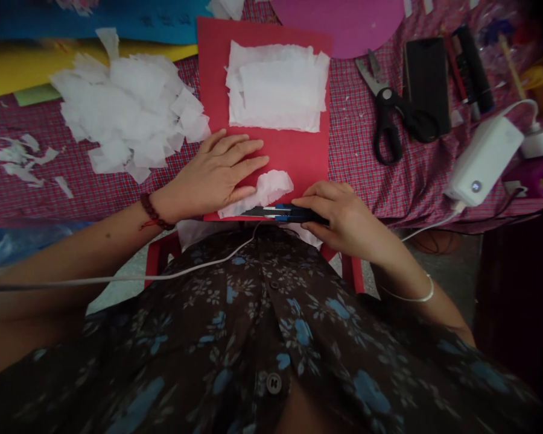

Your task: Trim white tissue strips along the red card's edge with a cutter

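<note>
Cannot see the rear of the black cutter (pixel 284 213), wrapped by the right hand (pixel 344 220) at three o'clock. Cannot follow the purple sheet (pixel 344 24) past the top edge, toward one o'clock. Cannot read the marks (pixel 165 20) (dark, small, blurred) on the blue sheet (pixel 117 23) at eleven o'clock. Cannot make out, at two o'clock, the contents (pixel 498 30) of the clear plastic (pixel 486 54).

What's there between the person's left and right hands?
In the head view, a crumpled white paper piece and the front of the knife that the right hand holds are there, over the red sheet.
</note>
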Demonstrator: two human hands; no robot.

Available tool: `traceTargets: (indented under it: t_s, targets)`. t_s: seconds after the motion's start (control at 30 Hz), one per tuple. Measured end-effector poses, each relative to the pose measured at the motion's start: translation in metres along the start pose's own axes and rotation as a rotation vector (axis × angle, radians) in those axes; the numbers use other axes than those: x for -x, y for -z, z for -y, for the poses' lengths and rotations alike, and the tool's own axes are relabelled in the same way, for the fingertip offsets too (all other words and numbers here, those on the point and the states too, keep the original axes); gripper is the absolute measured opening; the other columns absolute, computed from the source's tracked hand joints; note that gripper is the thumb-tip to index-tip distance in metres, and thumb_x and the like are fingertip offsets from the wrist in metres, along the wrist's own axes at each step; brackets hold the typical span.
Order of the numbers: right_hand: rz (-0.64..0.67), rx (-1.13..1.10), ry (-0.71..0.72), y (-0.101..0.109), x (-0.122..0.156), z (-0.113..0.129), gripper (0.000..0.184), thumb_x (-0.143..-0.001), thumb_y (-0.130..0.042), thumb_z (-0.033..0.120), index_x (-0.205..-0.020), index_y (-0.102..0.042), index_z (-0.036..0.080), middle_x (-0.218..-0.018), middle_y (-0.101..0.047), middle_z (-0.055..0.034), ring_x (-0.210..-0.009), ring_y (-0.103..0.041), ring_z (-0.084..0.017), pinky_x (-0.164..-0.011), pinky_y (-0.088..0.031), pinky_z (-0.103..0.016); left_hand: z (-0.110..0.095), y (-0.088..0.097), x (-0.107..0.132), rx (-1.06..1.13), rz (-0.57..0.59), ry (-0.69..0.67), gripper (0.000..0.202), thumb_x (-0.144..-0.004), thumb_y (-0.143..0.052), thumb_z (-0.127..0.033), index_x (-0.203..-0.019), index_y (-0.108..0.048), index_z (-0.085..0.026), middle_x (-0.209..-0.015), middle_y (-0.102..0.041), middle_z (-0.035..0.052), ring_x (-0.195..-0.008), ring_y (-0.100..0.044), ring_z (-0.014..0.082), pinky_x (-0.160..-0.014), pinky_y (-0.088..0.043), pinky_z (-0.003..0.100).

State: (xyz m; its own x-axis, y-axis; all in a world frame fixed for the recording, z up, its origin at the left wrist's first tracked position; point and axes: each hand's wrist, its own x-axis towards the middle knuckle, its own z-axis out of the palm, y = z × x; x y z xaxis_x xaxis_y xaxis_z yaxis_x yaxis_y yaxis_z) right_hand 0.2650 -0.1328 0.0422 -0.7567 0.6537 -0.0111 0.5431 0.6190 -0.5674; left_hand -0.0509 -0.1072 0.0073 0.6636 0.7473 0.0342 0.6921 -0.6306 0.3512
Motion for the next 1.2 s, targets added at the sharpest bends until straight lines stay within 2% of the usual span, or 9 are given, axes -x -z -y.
traceTargets:
  t_s: [0.23, 0.4, 0.6, 0.83, 0.93, 1.03, 1.2]
  targets:
    - [0.064, 0.03, -0.001, 0.005, -0.013, -0.003, 0.034, -0.102, -0.063, 0.024, -0.135, -0.073, 0.021, -0.121, -0.073, -0.0144, -0.112, -0.068, -0.035, -0.093, -0.047, -0.049, 0.004, 0.0, -0.003, 0.114, 0.012, 0.04, 0.054, -0.111, -0.05, -0.046, -0.157, -0.055, -0.02, -0.174, -0.045, 0.0099, -0.162, -0.035, 0.036, -0.135, -0.016, 0.063]
    - [0.082, 0.034, 0.008, 0.007, -0.021, -0.001, 0.036, -0.1, -0.063, 0.022, -0.135, -0.073, 0.019, -0.123, -0.073, -0.0154, -0.114, -0.067, -0.036, -0.095, -0.047, -0.05, 0.005, -0.002, -0.003, 0.06, 0.025, 0.01, 0.055, -0.113, -0.044, -0.048, -0.159, -0.053, -0.018, -0.174, -0.043, 0.012, -0.162, -0.035, 0.0367, -0.134, -0.017, 0.064]
    - [0.106, 0.019, 0.025, 0.008, -0.031, 0.004, 0.04, -0.099, -0.062, 0.019, -0.138, -0.072, 0.025, -0.123, -0.072, -0.0127, -0.116, -0.065, -0.034, -0.099, -0.046, -0.049, 0.006, -0.005, -0.002, 0.009, 0.002, -0.013, 0.054, -0.113, -0.049, -0.045, -0.161, -0.052, -0.021, -0.174, -0.044, 0.0114, -0.162, -0.036, 0.0369, -0.135, -0.02, 0.061]
    - [0.12, -0.009, 0.057, 0.003, -0.045, 0.008, 0.042, -0.097, -0.062, 0.018, -0.138, -0.071, 0.026, -0.124, -0.071, -0.0123, -0.116, -0.064, -0.034, -0.101, -0.048, -0.051, 0.0, -0.002, -0.004, 0.086, -0.04, 0.02, 0.05, -0.109, -0.054, -0.04, -0.155, -0.058, -0.02, -0.171, -0.049, 0.0112, -0.161, -0.039, 0.0358, -0.136, -0.02, 0.061]
    - [0.125, 0.012, 0.065, 0.001, -0.044, 0.013, 0.041, -0.098, -0.063, 0.018, -0.137, -0.071, 0.025, -0.124, -0.071, -0.0121, -0.117, -0.064, -0.034, -0.102, -0.048, -0.051, -0.006, 0.001, -0.004, 0.18, -0.04, 0.08, 0.046, -0.108, -0.057, -0.042, -0.149, -0.061, -0.022, -0.168, -0.053, 0.0079, -0.161, -0.039, 0.0323, -0.137, -0.017, 0.06]
    - [0.127, 0.052, 0.061, -0.003, -0.037, 0.02, 0.038, -0.098, -0.065, 0.018, -0.136, -0.071, 0.019, -0.125, -0.072, -0.0156, -0.118, -0.065, -0.036, -0.101, -0.049, -0.051, -0.012, 0.002, -0.003, 0.23, -0.058, 0.112, 0.044, -0.107, -0.058, -0.041, -0.147, -0.062, -0.022, -0.167, -0.055, 0.0078, -0.16, -0.04, 0.032, -0.137, -0.015, 0.061]
    - [0.116, 0.052, 0.045, -0.01, -0.019, 0.027, 0.036, -0.102, -0.061, 0.02, -0.137, -0.07, 0.015, -0.124, -0.073, -0.0182, -0.115, -0.065, -0.036, -0.097, -0.05, -0.051, -0.014, -0.003, -0.001, 0.129, -0.064, 0.109, 0.048, -0.105, -0.058, -0.035, -0.15, -0.062, -0.022, -0.171, -0.05, 0.0081, -0.159, -0.042, 0.034, -0.138, -0.011, 0.064]
